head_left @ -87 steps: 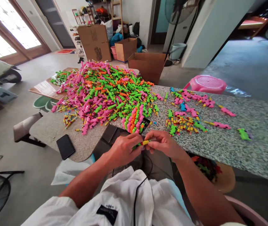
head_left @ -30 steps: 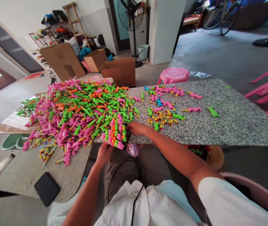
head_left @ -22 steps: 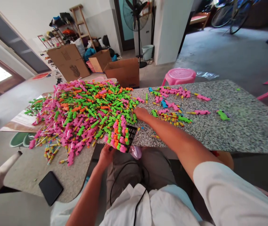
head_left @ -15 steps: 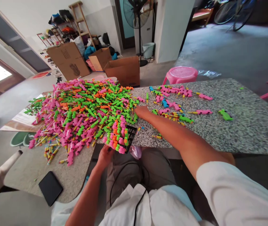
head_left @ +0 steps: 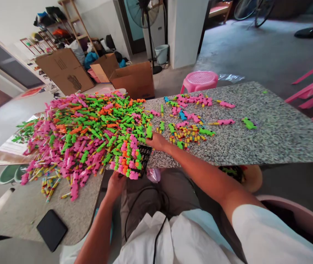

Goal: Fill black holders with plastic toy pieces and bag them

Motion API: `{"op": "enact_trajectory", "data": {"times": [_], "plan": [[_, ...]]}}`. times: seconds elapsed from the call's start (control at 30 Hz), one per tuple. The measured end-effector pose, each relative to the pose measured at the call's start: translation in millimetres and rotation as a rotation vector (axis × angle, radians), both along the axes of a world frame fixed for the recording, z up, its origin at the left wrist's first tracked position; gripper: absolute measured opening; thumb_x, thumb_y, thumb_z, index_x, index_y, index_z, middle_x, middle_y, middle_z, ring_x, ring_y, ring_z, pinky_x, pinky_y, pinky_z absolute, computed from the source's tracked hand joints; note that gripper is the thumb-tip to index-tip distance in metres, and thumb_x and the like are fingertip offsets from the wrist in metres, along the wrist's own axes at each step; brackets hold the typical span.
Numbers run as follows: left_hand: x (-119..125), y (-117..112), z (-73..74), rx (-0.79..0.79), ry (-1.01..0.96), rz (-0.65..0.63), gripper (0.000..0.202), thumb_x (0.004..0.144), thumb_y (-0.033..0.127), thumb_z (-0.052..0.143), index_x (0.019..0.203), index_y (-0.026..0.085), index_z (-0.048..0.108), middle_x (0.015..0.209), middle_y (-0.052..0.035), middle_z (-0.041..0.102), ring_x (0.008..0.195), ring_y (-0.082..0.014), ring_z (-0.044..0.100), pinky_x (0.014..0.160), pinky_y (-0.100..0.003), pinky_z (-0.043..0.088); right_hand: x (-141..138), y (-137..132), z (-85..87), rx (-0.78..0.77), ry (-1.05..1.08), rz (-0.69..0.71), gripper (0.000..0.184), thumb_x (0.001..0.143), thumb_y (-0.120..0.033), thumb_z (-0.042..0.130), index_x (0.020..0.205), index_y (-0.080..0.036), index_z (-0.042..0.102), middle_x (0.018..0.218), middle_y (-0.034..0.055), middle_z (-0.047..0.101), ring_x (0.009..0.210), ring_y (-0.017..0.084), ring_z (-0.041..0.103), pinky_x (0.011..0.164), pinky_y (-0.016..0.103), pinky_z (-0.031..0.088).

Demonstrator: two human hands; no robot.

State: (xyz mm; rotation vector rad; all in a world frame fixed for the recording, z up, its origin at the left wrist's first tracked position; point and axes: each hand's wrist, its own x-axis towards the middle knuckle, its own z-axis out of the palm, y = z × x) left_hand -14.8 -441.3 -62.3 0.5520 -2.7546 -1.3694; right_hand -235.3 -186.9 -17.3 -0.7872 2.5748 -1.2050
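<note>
My left hand [head_left: 116, 184] is closed on the near edge of a black slotted tray [head_left: 145, 157], which is tilted in front of my lap. Rows of pink, green and orange plastic pieces [head_left: 127, 161] stand in the tray, while its right strip shows bare slots. Just past the tray's far right corner, my right hand [head_left: 158, 141] pinches a small green plastic toy [head_left: 149, 130] held upright. Its fingertips are partly hidden. A big heap of pink, green and orange plastic toys [head_left: 90, 124] lies directly left of and beyond the tray.
Short yellow-red tubes [head_left: 192, 135] and scattered pink toys [head_left: 197, 99] lie on the speckled stone table [head_left: 277, 135]. A black flat device [head_left: 52, 230] rests at lower left. A pink stool [head_left: 200, 80] and open cardboard box [head_left: 134, 80] stand behind the table.
My right hand has drawn back from the heap's edge toward the tray, now with a green toy in its fingers. The left hand still holds the tray. The whole view has shifted slightly.
</note>
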Motion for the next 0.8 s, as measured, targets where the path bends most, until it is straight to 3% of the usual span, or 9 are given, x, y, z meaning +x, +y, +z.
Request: {"op": "enact_trajectory", "data": {"times": [0.07,0.2,0.3,0.5,0.8], "plan": [[-0.4,2.9,4.2,-0.019,-0.017,0.015,0.049,0.079,0.044,0.067,0.119,0.017,0.074,0.114,-0.0092,0.079,0.099,-0.0281,0.074,0.088,-0.035,0.057,17.4,-11.8,-7.1,-0.084,-0.071,0.044,0.022,0.092,-0.033,0.057,0.098,-0.016,0.069,0.085,0.0006,0.07,0.077,0.016,0.057,0.07,0.023,0.042],[-0.5,7.5,9.3,-0.025,-0.017,0.048,0.049,0.077,0.047,0.071,0.114,0.016,0.075,0.105,-0.0106,0.08,0.1,-0.0299,0.073,0.086,-0.035,0.058,30.6,-20.9,-15.7,-0.016,-0.202,0.097,0.03,0.095,-0.037,0.057,0.081,-0.014,0.07,0.066,0.0003,0.063,0.068,0.015,0.054,0.066,0.024,0.04],[0.0,7.5,8.4,-0.023,-0.017,0.056,0.05,0.077,0.05,0.074,0.112,0.014,0.075,0.102,-0.0122,0.08,0.104,-0.0321,0.073,0.088,-0.038,0.058,28.1,-20.9,-17.0,0.028,-0.183,0.147,0.024,0.095,-0.032,0.062,0.087,-0.012,0.074,0.071,0.0021,0.068,0.072,0.016,0.058,0.069,0.024,0.041],[1.3,4.6,1.2,-0.023,0.017,0.036,0.048,0.08,0.047,0.069,0.115,0.015,0.073,0.113,-0.0117,0.079,0.104,-0.0296,0.073,0.09,-0.036,0.056,26.1,-23.4,-16.8,0.153,-0.005,0.213,0.025,0.095,-0.03,0.066,0.11,-0.014,0.077,0.104,0.0088,0.077,0.091,0.021,0.066,0.077,0.025,0.042],[0.2,9.4,6.3,-0.015,0.016,0.053,0.047,0.076,0.045,0.066,0.111,0.015,0.074,0.107,-0.0099,0.08,0.096,-0.0271,0.073,0.085,-0.033,0.055,37.5,-29.4,-20.4,0.254,0.058,0.172,0.028,0.097,-0.033,0.062,0.117,-0.016,0.073,0.108,0.0126,0.077,0.099,0.026,0.071,0.083,0.029,0.049]]}}
